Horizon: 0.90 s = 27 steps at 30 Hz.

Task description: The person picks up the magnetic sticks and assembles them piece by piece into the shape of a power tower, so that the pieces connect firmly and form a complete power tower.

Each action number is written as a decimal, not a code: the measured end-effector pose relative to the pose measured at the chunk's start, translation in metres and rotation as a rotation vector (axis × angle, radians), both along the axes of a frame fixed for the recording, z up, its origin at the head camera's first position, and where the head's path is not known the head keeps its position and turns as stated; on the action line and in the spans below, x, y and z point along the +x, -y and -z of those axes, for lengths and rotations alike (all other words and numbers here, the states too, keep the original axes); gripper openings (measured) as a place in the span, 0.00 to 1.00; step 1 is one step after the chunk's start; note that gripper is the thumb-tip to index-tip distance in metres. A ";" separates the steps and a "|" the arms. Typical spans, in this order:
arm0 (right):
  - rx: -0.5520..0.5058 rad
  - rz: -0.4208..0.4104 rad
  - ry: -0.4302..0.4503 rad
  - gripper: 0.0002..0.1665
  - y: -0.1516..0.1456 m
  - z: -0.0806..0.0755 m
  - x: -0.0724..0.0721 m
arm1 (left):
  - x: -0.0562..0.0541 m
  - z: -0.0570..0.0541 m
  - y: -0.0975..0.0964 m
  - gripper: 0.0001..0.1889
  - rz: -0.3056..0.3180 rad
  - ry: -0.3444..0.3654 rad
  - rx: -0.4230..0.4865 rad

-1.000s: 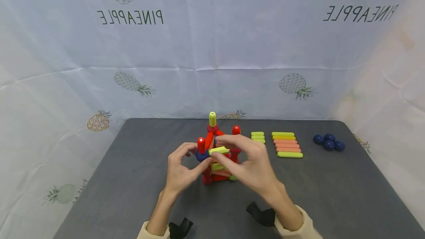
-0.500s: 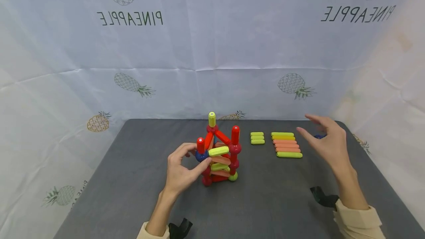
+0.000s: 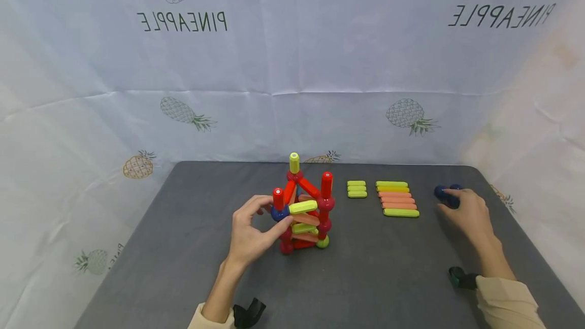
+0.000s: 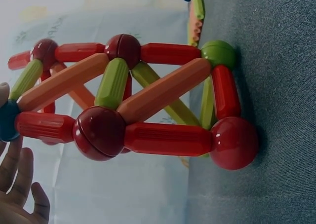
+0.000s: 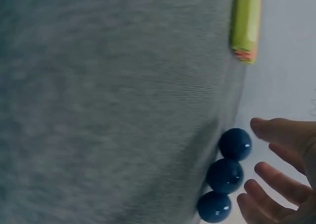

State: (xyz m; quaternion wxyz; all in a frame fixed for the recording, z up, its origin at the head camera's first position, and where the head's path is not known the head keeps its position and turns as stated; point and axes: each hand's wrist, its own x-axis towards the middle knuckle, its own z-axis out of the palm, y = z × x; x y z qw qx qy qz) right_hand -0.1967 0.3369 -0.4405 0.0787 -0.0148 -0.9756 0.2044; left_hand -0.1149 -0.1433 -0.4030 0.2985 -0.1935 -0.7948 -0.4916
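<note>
A tower of magnetic rods and balls stands on the table, built from red, yellow-green and salmon rods. My left hand holds the dark blue ball at its upper left corner between thumb and fingers. Short red rods and one yellow-green rod point upward from the top balls. A ribbed yellow-green rod joins the blue ball to a red ball. At the right, my right hand is over the loose blue balls, its thumb and fingers spread close beside them and partly hiding them.
Three short yellow-green rods lie in a stack right of the tower. Beside them is a row of longer rods in yellow-green, yellow and salmon. A pineapple-print cloth hangs behind the dark table.
My right hand has left the yellow-green rod at the tower's top, moved right and come down to the blue balls. The left hand keeps its hold on the tower's blue ball.
</note>
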 end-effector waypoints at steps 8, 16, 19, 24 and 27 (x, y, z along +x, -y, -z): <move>-0.033 0.068 -0.124 0.28 -0.010 0.015 0.000 | -0.002 0.000 0.001 0.18 0.006 -0.007 -0.002; -0.015 0.077 -0.089 0.25 -0.016 0.017 -0.002 | -0.001 0.000 0.001 0.18 0.004 0.006 -0.004; -0.038 0.086 -0.080 0.28 -0.017 0.018 -0.001 | 0.000 0.000 0.001 0.19 0.001 0.008 -0.007; -0.013 0.068 0.018 0.30 -0.019 0.016 -0.003 | -0.001 0.002 0.001 0.19 -0.002 0.002 -0.006; -0.035 0.081 0.058 0.26 -0.018 0.014 -0.003 | -0.001 0.002 0.001 0.18 -0.006 -0.005 -0.007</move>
